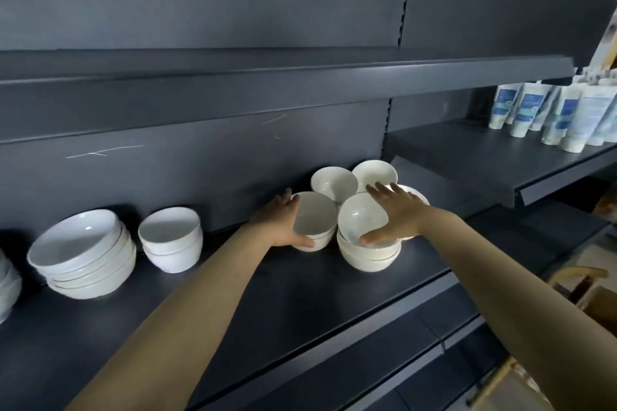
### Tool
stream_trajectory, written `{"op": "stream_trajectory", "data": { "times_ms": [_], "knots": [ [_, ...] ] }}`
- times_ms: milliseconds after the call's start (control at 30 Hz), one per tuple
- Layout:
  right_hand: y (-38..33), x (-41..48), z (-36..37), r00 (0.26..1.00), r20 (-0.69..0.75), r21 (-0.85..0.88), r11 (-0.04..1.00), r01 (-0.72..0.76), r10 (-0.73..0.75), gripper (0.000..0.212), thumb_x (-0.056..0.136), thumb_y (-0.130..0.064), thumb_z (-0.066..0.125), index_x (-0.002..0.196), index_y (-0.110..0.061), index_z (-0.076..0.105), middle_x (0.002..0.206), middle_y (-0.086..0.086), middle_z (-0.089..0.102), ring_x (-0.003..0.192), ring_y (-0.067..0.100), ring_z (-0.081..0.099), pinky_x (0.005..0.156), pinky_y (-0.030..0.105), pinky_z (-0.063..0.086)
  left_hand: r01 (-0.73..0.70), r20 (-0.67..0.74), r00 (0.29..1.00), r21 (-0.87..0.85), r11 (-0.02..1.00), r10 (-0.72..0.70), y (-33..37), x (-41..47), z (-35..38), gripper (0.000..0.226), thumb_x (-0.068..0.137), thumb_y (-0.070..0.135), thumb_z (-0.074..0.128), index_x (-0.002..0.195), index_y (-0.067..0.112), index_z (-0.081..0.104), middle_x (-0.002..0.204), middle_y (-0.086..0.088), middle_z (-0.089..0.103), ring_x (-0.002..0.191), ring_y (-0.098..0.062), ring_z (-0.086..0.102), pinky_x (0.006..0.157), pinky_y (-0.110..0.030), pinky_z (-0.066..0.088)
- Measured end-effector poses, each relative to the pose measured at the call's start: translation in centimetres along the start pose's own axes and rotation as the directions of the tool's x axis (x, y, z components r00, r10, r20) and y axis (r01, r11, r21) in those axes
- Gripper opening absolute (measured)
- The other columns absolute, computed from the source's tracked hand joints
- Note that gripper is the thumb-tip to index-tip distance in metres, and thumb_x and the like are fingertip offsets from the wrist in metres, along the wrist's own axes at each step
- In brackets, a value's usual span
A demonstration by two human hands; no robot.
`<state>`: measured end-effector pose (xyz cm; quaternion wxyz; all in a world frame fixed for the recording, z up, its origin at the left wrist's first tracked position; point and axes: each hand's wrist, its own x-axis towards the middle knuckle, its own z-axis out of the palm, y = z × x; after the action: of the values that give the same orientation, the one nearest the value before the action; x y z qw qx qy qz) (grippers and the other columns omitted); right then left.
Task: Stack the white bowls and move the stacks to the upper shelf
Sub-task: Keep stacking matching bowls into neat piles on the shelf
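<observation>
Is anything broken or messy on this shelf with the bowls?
Nothing looks broken. The top bowl under the right hand sits tilted on its stack, and pale scratches mark the dark back panel.

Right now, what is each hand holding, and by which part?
The left hand grips the left bowl stack round its side; the right hand holds the tilted top bowl across its rim.

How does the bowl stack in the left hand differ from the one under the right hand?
The left stack is shorter, its top bowl seated; the right stack is taller, its top bowl tilted. The left hand grips its stack from the side; the right hand spans its top bowl from above. Both are white, on the lower shelf.
</observation>
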<state>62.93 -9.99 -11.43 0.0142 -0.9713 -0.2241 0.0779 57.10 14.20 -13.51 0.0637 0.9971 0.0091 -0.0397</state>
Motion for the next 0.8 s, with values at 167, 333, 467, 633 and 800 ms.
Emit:
{"op": "stream_trajectory", "data": {
  "times_ms": [167, 333, 467, 633, 800],
  "knots": [
    [0.6, 2.2, 1.1, 0.999, 0.03, 0.005, 0.999, 0.033, -0.033, 0.122, 0.068, -0.078, 0.064, 0.156, -0.025, -0.002, 0.165, -0.002, -0.005, 0.151, 0.027, -0.008, 0.12, 0.047, 0.007, 0.067, 0.037, 0.997, -0.13, 0.989, -0.063, 0.5, 2.6, 1.3, 0.123, 0.072, 0.061, 0.073, 0.155, 0.012, -0.004, 0.163, -0.006, -0.01, 0.15, -0.022, -0.001, 0.119, -0.038, 0.016],
    [1.2, 3.2, 1.6, 0.994, 0.073, 0.112, 0.991, 0.074, -0.082, 0.124, 0.057, -0.084, 0.063, 0.152, -0.022, 0.013, 0.155, -0.002, 0.027, 0.143, 0.029, 0.023, 0.11, 0.046, 0.031, 0.105, 0.053, 0.994, -0.119, 0.987, -0.099, 1.0, 3.7, 2.0, 0.125, 0.072, 0.063, 0.072, 0.155, 0.015, -0.007, 0.162, -0.006, -0.015, 0.15, -0.025, -0.007, 0.119, -0.043, 0.014],
    [0.9, 3.0, 1.5, 0.987, 0.107, 0.132, 0.986, 0.103, -0.118, 0.128, 0.065, -0.075, 0.069, 0.156, -0.023, -0.004, 0.164, -0.003, 0.007, 0.148, 0.028, 0.011, 0.117, 0.046, 0.024, 0.099, 0.061, 0.994, -0.137, 0.986, -0.092, 1.3, 3.7, 1.4, 0.122, 0.072, 0.059, 0.075, 0.155, 0.018, -0.004, 0.162, -0.006, -0.01, 0.15, -0.025, -0.006, 0.117, -0.044, 0.016],
    [0.9, 3.2, 1.4, 0.984, 0.12, 0.12, 0.985, 0.12, -0.135, 0.128, 0.066, -0.07, 0.072, 0.156, -0.023, -0.005, 0.164, -0.001, 0.003, 0.15, 0.029, 0.005, 0.119, 0.046, 0.019, 0.115, 0.089, 0.991, -0.146, 0.983, -0.102, 0.9, 4.2, 1.9, 0.128, 0.067, 0.061, 0.077, 0.154, 0.024, -0.009, 0.162, -0.002, -0.014, 0.15, -0.025, -0.009, 0.117, -0.048, 0.018],
    [0.9, 3.3, 1.2, 0.987, 0.073, 0.194, 0.973, 0.128, -0.144, 0.116, 0.067, -0.062, 0.076, 0.155, -0.028, 0.008, 0.16, -0.001, 0.021, 0.144, 0.027, 0.019, 0.113, 0.043, 0.03, 0.067, -0.013, 0.997, -0.212, 0.975, -0.072, 0.6, 4.7, 2.5, 0.113, 0.068, 0.057, 0.077, 0.153, 0.026, 0.009, 0.152, -0.003, 0.021, 0.142, -0.027, 0.015, 0.105, -0.043, 0.033]
  ]
}}
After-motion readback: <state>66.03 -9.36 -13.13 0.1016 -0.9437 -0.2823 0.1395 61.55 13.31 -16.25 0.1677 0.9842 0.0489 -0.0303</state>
